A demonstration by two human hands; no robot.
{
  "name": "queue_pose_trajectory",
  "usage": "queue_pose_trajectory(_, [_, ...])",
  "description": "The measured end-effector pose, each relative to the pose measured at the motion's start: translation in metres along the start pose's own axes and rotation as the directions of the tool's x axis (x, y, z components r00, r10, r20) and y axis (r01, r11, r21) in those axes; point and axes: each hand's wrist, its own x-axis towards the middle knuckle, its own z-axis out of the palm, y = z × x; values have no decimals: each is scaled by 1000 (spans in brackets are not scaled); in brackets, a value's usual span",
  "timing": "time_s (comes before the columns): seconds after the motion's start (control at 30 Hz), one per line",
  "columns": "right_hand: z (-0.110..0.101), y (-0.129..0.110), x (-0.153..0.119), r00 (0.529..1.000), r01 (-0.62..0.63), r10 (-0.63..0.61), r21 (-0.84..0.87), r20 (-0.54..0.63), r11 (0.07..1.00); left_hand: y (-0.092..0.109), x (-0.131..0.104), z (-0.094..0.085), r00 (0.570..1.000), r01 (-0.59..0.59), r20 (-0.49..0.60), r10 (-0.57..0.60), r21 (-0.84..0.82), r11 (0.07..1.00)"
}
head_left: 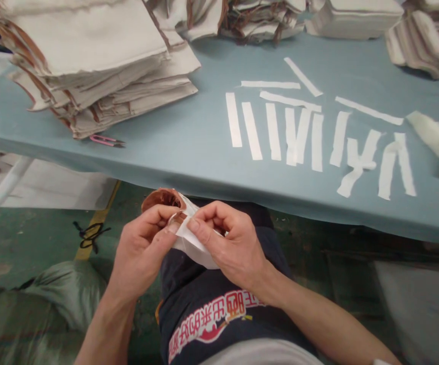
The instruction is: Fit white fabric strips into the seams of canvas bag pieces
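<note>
Both hands are together above the lap, just in front of the table's near edge. My left hand (143,243) pinches the left side of a white and brown fabric piece (194,247), close to its curled brown end. On the other side, my right hand (229,241) has thumb and fingers closed on the white part of that same piece. The fingertips nearly meet in the middle and hide some of the fabric. White strips (272,132) lie spread on the blue-green table (174,137), several upright and a few slanted or crosswise.
A tall stack of off-white fabric pieces (94,45) stands at the table's left. Pink-handled snips (107,141) lie by its foot. More stacks (356,17) line the back. Pale cloth (432,134) lies at the right edge. A green bag (63,294) rests on the floor, lower left.
</note>
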Motion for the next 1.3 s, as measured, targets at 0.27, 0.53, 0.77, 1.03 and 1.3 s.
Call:
queue_pose_trajectory(0.27, [12, 1, 5, 990, 75, -92, -154, -107, 985, -2, -5, 0, 1000, -15, -17, 14, -62, 998])
queue_pose_trajectory(0.53, [20, -3, 7, 971, 160, -197, -245, -135, 956, 1, -6, -1, 999, -42, -10, 41, -83, 996])
queue_pose_trajectory(0.77, [20, -13, 8, 971, 183, -217, -269, -103, 946, -2, -5, -4, 996, -86, -26, 84, -87, 993])
queue_pose_trajectory(1.03, [21, -7, 10, 960, 210, -255, -303, -117, 930, 1, -2, 0, 997, -79, -34, 76, -97, 992])
queue_pose_trajectory(1.3, [26, -3, 14, 942, 220, -292, -351, -167, 910, 1, -1, 1, 994, -65, -93, 59, -71, 995])
